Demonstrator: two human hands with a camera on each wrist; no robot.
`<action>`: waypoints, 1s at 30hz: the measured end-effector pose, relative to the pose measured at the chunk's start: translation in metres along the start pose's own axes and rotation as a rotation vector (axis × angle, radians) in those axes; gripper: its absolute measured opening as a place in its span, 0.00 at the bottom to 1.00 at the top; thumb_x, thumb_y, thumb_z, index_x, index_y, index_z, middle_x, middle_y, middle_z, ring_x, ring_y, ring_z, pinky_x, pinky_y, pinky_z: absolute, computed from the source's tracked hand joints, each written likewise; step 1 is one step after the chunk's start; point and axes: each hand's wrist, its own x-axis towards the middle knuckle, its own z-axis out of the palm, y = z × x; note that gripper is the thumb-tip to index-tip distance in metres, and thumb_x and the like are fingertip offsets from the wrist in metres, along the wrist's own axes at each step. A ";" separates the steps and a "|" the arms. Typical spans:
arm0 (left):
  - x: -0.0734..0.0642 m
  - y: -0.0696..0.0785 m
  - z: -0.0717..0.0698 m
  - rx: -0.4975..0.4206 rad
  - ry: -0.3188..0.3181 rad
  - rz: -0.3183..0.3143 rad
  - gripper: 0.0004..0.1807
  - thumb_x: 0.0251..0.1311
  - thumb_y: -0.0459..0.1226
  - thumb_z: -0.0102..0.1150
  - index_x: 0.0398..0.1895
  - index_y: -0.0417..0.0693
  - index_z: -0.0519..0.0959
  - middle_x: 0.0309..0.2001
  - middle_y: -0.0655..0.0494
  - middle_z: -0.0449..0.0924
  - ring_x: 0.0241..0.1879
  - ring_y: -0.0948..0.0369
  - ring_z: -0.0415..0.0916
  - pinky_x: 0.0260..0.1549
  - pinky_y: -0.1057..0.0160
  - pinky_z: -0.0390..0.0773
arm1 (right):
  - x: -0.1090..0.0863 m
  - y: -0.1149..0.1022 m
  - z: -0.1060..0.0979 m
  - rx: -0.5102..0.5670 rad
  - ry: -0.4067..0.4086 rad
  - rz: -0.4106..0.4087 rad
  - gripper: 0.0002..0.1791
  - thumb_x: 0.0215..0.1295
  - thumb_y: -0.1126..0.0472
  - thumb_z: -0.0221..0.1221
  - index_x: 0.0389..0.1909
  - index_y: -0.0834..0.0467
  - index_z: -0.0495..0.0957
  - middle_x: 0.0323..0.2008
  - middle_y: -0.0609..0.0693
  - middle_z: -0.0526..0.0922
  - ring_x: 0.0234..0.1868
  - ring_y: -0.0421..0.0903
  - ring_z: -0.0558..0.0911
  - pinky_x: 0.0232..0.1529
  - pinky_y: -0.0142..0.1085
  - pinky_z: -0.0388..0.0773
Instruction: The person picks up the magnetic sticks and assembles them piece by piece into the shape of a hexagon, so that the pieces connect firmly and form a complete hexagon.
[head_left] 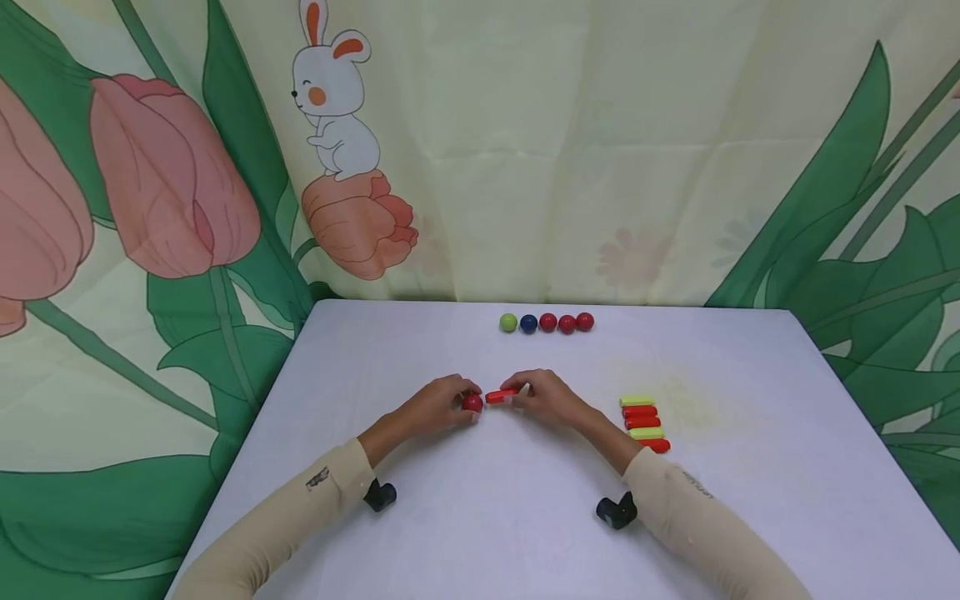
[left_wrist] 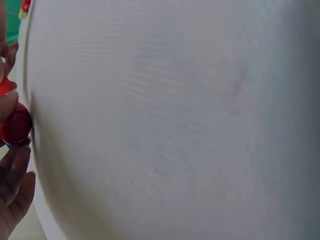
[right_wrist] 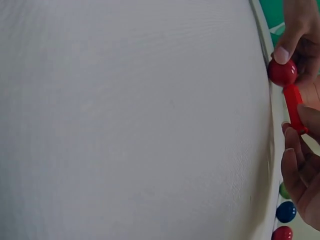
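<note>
Near the middle of the table, my left hand [head_left: 444, 403] pinches a red ball [head_left: 472, 402] between thumb and fingers. Just to its right, my right hand [head_left: 549, 397] grips a short red stick [head_left: 498, 397] whose free end points at the ball. In the right wrist view the end of the red stick [right_wrist: 294, 107] meets or nearly meets the red ball [right_wrist: 283, 73]; whether they are joined I cannot tell. The left wrist view shows the red ball [left_wrist: 17, 125] at its left edge, with fingers around it.
Along the back edge runs a row of balls: a green ball [head_left: 508, 322], a blue ball [head_left: 528, 324] and three red balls [head_left: 567, 324]. Several red and yellow-green sticks [head_left: 642, 422] lie stacked beside my right forearm. A printed curtain [head_left: 525, 150] hangs behind the white table [head_left: 465, 525].
</note>
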 end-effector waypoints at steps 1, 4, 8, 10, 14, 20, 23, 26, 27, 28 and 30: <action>0.000 0.000 0.000 0.006 0.001 0.008 0.23 0.58 0.41 0.72 0.57 0.46 0.80 0.44 0.57 0.81 0.43 0.62 0.76 0.43 0.67 0.80 | 0.000 0.000 0.001 -0.004 0.004 -0.004 0.14 0.66 0.62 0.65 0.51 0.54 0.85 0.44 0.49 0.87 0.31 0.42 0.75 0.33 0.30 0.73; 0.001 0.001 0.000 0.019 0.006 0.018 0.23 0.58 0.41 0.72 0.56 0.46 0.81 0.42 0.58 0.81 0.42 0.63 0.76 0.44 0.67 0.80 | 0.002 -0.001 0.005 -0.019 0.010 -0.011 0.14 0.66 0.61 0.65 0.51 0.54 0.85 0.44 0.49 0.87 0.32 0.42 0.75 0.33 0.31 0.74; 0.002 0.002 -0.001 0.023 0.005 0.016 0.22 0.58 0.41 0.72 0.55 0.45 0.81 0.41 0.58 0.81 0.42 0.63 0.76 0.44 0.65 0.80 | 0.003 -0.002 0.006 -0.033 0.006 -0.011 0.13 0.64 0.62 0.66 0.50 0.53 0.86 0.44 0.48 0.87 0.33 0.42 0.76 0.34 0.31 0.74; 0.002 0.002 -0.001 0.022 0.001 0.016 0.22 0.58 0.41 0.72 0.55 0.45 0.81 0.41 0.58 0.80 0.42 0.62 0.76 0.45 0.64 0.80 | 0.002 -0.003 0.005 -0.038 0.001 -0.011 0.14 0.63 0.63 0.68 0.49 0.53 0.86 0.43 0.47 0.87 0.33 0.42 0.76 0.34 0.31 0.75; 0.003 0.002 -0.001 0.019 -0.005 0.027 0.21 0.59 0.40 0.72 0.54 0.45 0.81 0.41 0.58 0.80 0.43 0.62 0.76 0.45 0.64 0.80 | 0.002 -0.004 0.005 -0.062 -0.003 -0.017 0.14 0.61 0.62 0.69 0.49 0.54 0.86 0.42 0.47 0.87 0.34 0.42 0.76 0.35 0.31 0.74; 0.005 0.001 0.000 0.020 -0.003 0.031 0.21 0.58 0.40 0.72 0.54 0.45 0.81 0.41 0.57 0.81 0.42 0.63 0.77 0.44 0.66 0.80 | 0.001 -0.005 0.007 -0.094 0.027 -0.031 0.13 0.61 0.61 0.69 0.48 0.54 0.87 0.41 0.48 0.88 0.36 0.41 0.77 0.37 0.32 0.74; 0.005 0.000 0.001 0.033 0.001 0.023 0.22 0.58 0.41 0.73 0.54 0.45 0.81 0.42 0.58 0.80 0.42 0.63 0.77 0.44 0.67 0.80 | 0.001 -0.005 0.009 -0.105 0.040 -0.028 0.13 0.61 0.61 0.70 0.47 0.54 0.87 0.41 0.48 0.89 0.37 0.41 0.78 0.37 0.32 0.75; 0.006 0.000 0.001 0.038 0.001 0.014 0.22 0.57 0.42 0.73 0.54 0.46 0.81 0.42 0.58 0.80 0.42 0.64 0.76 0.43 0.68 0.80 | 0.002 -0.006 0.010 -0.108 0.044 -0.010 0.12 0.61 0.60 0.70 0.46 0.53 0.87 0.41 0.47 0.89 0.37 0.41 0.78 0.38 0.33 0.75; 0.006 0.001 0.001 0.037 0.000 0.013 0.22 0.57 0.42 0.73 0.54 0.46 0.81 0.42 0.58 0.80 0.42 0.64 0.76 0.44 0.68 0.80 | 0.002 -0.006 0.010 -0.106 0.045 -0.005 0.12 0.61 0.60 0.70 0.46 0.53 0.87 0.40 0.47 0.88 0.37 0.41 0.78 0.38 0.33 0.75; 0.007 0.001 0.001 0.036 -0.002 0.014 0.22 0.57 0.42 0.73 0.54 0.46 0.81 0.42 0.57 0.80 0.42 0.63 0.76 0.43 0.68 0.80 | 0.002 -0.006 0.010 -0.106 0.044 0.000 0.12 0.61 0.60 0.70 0.46 0.52 0.87 0.40 0.47 0.88 0.36 0.41 0.78 0.38 0.33 0.75; 0.007 0.002 0.000 0.033 -0.010 0.012 0.22 0.57 0.42 0.73 0.53 0.46 0.81 0.43 0.57 0.80 0.43 0.63 0.76 0.43 0.68 0.80 | 0.002 -0.006 0.011 -0.102 0.039 0.009 0.12 0.61 0.59 0.70 0.46 0.52 0.87 0.40 0.46 0.88 0.36 0.41 0.78 0.38 0.33 0.75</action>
